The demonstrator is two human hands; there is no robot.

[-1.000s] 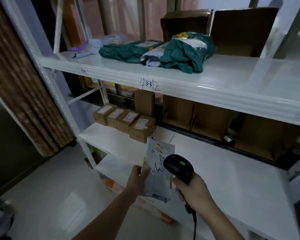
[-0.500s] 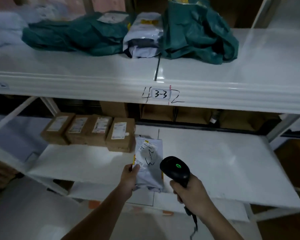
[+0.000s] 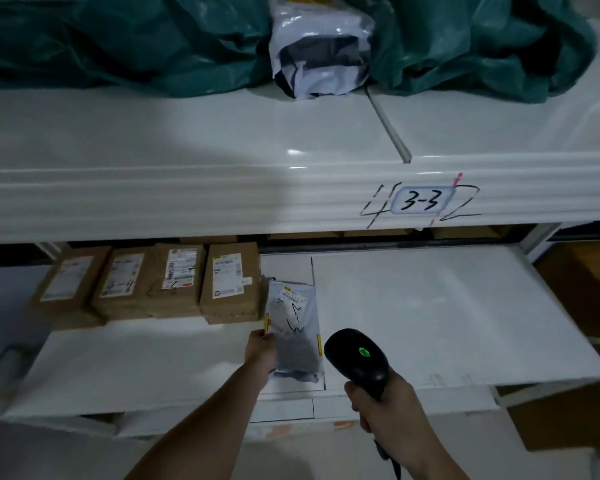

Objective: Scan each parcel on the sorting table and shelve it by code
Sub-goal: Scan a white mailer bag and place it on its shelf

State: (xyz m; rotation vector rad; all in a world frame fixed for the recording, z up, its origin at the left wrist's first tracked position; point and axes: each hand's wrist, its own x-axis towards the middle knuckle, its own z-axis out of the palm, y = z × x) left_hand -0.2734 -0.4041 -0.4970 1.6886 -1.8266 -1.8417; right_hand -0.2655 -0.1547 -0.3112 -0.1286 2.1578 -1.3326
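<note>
Left hand (image 3: pixel 261 353): pinches grey mailer bag (image 3: pixel 293 327), at 3 o'clock of cardboard boxes (image 3: pixel 230 282).
Right hand (image 3: pixel 388 407): grips barcode scanner (image 3: pixel 357 358).

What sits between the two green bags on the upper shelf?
In the head view, a white-grey poly mailer lies between the left green bag and the right green bag, on the upper shelf.

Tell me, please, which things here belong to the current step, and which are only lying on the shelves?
In use:
- flat grey plastic mailer bag, pinched by the left hand
- black handheld scanner, gripped by the right hand
- white lower shelf

Only lying there:
- four brown cardboard boxes
- crumpled green plastic bags
- white plastic parcel
</note>
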